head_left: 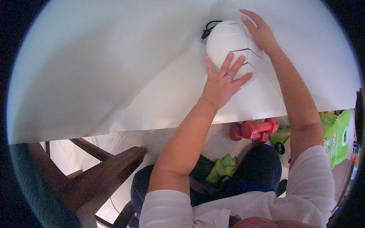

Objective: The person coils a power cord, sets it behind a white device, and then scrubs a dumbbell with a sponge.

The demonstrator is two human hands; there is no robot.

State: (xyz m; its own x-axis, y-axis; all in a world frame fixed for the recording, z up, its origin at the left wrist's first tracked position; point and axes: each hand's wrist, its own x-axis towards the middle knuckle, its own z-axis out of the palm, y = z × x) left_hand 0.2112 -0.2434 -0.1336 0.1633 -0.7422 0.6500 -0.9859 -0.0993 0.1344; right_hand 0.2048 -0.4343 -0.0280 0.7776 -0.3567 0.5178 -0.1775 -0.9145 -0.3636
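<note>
A white, ball-like object [224,40] with dark angular seams rests on the white tabletop [163,87]; its exact kind I cannot tell. Behind its left side lies a bundled black cord [206,31]. My left hand [223,80], with a ring on one finger, is spread open, its fingertips at the near side of the white ball-like object. On the far right side, my right hand [260,33] is open with fingers extended, its palm close to the object's edge. Whether that palm touches it is hard to see.
Below the table edge are red dumbbells [258,129] and a bright green bag [338,138]. A green cloth [222,169] lies by my legs. A dark wooden chair [102,174] stands at the lower left.
</note>
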